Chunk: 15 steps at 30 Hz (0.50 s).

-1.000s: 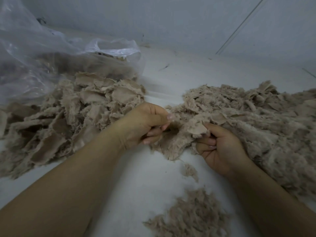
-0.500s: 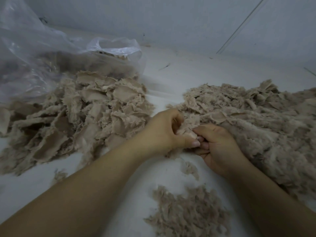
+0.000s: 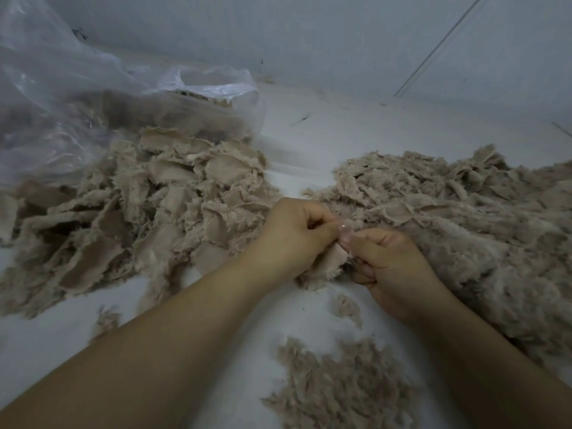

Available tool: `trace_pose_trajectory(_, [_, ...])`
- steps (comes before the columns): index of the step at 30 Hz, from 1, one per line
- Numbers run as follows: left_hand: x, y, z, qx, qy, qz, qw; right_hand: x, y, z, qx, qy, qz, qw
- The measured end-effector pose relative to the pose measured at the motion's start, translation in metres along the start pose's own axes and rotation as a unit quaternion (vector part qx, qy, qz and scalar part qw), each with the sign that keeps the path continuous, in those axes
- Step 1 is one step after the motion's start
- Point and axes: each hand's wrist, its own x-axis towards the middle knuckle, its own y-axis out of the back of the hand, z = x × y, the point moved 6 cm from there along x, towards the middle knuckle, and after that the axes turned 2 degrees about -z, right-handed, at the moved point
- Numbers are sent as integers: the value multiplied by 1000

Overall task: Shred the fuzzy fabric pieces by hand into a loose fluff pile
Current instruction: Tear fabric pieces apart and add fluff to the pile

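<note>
A small beige fuzzy fabric piece (image 3: 326,264) hangs between my two hands at the centre of the head view. My left hand (image 3: 297,233) pinches its upper edge, and my right hand (image 3: 390,267) pinches the same edge, thumbs nearly touching. A heap of whole fabric pieces (image 3: 148,212) lies to the left. A wider heap of fabric and fluff (image 3: 458,224) spreads to the right, behind my right hand. A small loose fluff pile (image 3: 340,388) lies on the white surface below my hands.
A clear plastic bag (image 3: 93,106) with more fabric inside lies at the back left, open towards the left heap. A small tuft (image 3: 346,306) and a stray scrap (image 3: 106,318) lie on the white surface (image 3: 340,125). A pale wall rises behind.
My left hand moved right from beside the left heap to meet my right hand. Both hands now pinch one fabric piece lifted slightly off the edge of the right heap.
</note>
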Motion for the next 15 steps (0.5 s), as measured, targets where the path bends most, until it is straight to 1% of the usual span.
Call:
trace_pose_trajectory(2, [2,11,-5,-12,23,54,998,0,0,0,9,-2,-3,1000])
trace_pose_trajectory(4, [4,20,-6,-54,42,81,994,0,0,-1,21,-5,1,1000])
trace_pose_trajectory(6, [4,19,-4,-83,53,56,994,0,1,-1,19,-9,4,1000])
trace_pose_trajectory(9, [-1,5,-4,-59,67,-11,996,0,1,0,28,-11,5,1000])
trace_pose_trajectory(10, [-2,2,-3,-62,64,-19,996,0,1,0,42,-11,4,999])
trace_pose_trajectory(12, [-1,3,-5,-100,74,-4,992,0,0,-1,60,-7,1,998])
trace_pose_trajectory(15, [-1,7,-8,-159,110,18,981,0,-3,-3,55,0,3,998])
